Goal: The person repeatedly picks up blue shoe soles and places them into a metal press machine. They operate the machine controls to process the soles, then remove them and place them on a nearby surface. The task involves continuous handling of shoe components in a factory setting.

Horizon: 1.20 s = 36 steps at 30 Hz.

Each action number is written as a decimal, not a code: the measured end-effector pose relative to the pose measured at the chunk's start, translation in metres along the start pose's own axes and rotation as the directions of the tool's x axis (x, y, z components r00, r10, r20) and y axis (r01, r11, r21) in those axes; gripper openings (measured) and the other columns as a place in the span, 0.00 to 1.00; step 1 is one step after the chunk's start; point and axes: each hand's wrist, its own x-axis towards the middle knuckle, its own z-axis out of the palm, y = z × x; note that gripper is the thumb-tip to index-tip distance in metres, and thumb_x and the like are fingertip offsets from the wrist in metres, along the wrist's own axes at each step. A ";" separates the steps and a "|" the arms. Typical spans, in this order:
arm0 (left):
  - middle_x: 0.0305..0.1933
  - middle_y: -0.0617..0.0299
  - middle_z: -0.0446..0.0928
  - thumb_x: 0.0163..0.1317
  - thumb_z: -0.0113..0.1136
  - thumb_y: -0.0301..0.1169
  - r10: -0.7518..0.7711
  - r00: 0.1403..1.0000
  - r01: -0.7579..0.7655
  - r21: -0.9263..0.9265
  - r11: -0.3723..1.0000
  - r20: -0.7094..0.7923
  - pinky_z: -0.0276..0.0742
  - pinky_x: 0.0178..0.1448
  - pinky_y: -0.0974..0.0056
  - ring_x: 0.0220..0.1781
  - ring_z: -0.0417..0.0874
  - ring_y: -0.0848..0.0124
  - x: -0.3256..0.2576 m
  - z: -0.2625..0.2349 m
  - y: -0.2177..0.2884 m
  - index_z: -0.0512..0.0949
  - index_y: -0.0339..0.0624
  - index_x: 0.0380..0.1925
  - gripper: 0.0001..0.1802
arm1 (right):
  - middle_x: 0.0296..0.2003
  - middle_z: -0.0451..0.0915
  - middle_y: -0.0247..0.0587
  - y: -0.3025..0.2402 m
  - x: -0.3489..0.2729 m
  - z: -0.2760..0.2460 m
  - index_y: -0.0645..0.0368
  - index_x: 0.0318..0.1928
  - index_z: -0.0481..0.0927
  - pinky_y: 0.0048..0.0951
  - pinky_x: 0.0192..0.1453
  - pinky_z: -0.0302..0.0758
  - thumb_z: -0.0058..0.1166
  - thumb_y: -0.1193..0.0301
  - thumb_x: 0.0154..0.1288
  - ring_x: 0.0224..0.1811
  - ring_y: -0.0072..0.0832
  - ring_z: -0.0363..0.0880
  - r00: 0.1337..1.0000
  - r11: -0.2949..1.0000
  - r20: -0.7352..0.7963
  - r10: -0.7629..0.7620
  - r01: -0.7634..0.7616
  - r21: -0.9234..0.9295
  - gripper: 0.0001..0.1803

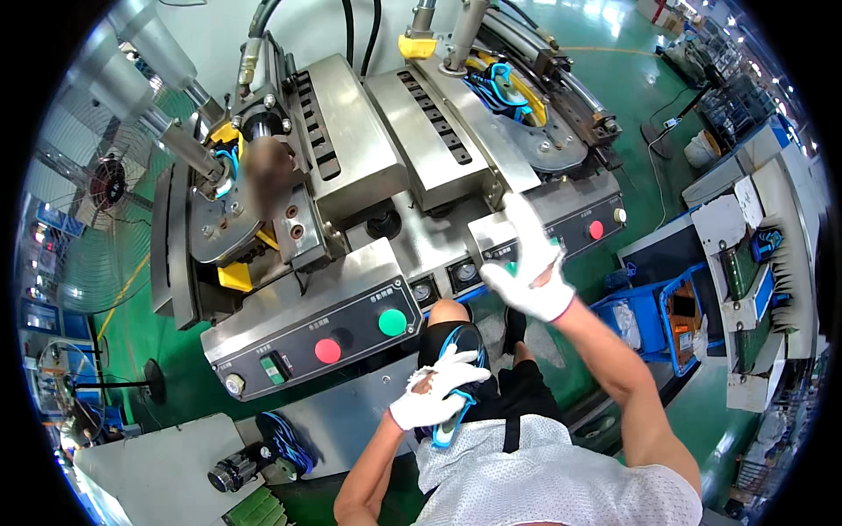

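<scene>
My left hand (438, 390), in a white glove with bare fingertips, is closed round a black-and-blue shoe upper (449, 430) above my lap. Part of the upper lies hidden under the fingers. My right hand (531, 280), gloved in white too, is stretched out over the right control panel (574, 230) with nothing in it. Its fingers point toward the machine and partly cover a green button. Whether the palm touches the panel, I cannot tell. At the machine's right station a black-and-blue shoe upper (504, 92) sits clamped beside a yellow pad (417, 47).
The left panel (351, 337) carries a red button (327, 351) and a green button (392, 323). More uppers (288, 443) lie on a ledge at lower left, near a small motor (233, 473). A blue crate (682, 320) and a brush-edged rack (745, 280) stand right; a fan (107, 182) stands left.
</scene>
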 end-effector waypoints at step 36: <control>0.54 0.47 0.85 0.63 0.68 0.28 0.257 0.916 -0.248 -0.069 0.966 0.308 0.82 0.62 0.50 0.57 0.87 0.47 0.194 0.226 0.127 0.83 0.36 0.57 0.21 | 0.56 0.86 0.44 0.219 -0.448 -0.596 0.63 0.68 0.81 0.38 0.60 0.80 0.74 0.49 0.63 0.56 0.34 0.83 -0.143 0.619 -0.825 0.547 -0.594 0.514 0.41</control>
